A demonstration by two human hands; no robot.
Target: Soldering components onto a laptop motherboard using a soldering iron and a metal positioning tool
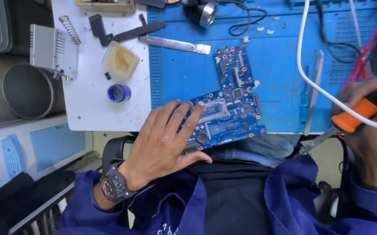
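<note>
A blue circuit board (234, 98) lies on the blue work mat (279, 65), its near corner hanging over the bench edge. My left hand (164, 139) rests flat on the board's near left corner, fingers spread, a watch on the wrist. My right hand (373, 126) at the right edge grips a soldering iron with an orange collar (353, 116); its metal tip (314, 143) points down-left, off the bench edge and apart from the board. A white cable (303, 65) runs up from it.
Left of the mat, a white sheet (88, 104) carries a tub of yellowish paste (119, 60), a small blue pot (118, 92), a spring and a black tool. A metal spatula (175, 44), tweezers (315, 87) and a blue screwdriver (305, 102) lie on the mat. A grey cylinder (25, 91) stands far left.
</note>
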